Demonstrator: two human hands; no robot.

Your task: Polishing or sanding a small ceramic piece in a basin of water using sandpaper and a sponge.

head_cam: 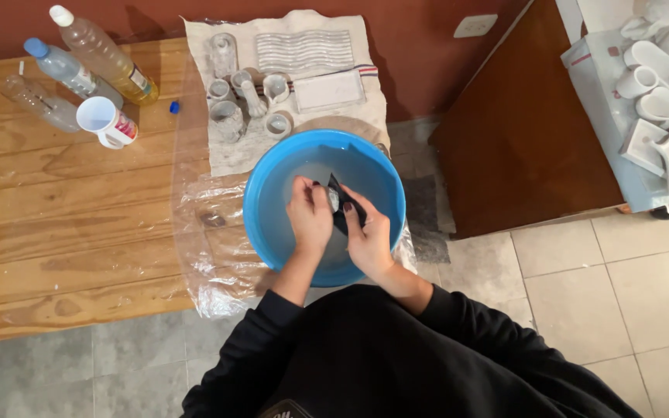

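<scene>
Both of my hands are inside a blue plastic basin (269,193) that holds cloudy water. My left hand (309,217) is closed around a small pale object (334,200) that is mostly hidden by the fingers. My right hand (367,236) grips a dark sheet or pad (344,203) and presses it against that object. The basin stands at the edge of a wooden table (56,232), on a clear plastic sheet (210,263).
Behind the basin a white cloth (226,151) carries several small white ceramic pieces and moulded trays. At the far left stand three plastic bottles (102,54) and a white mug (106,122). A brown cabinet (520,131) and a table of white ceramics (660,85) are on the right. Tiled floor lies below.
</scene>
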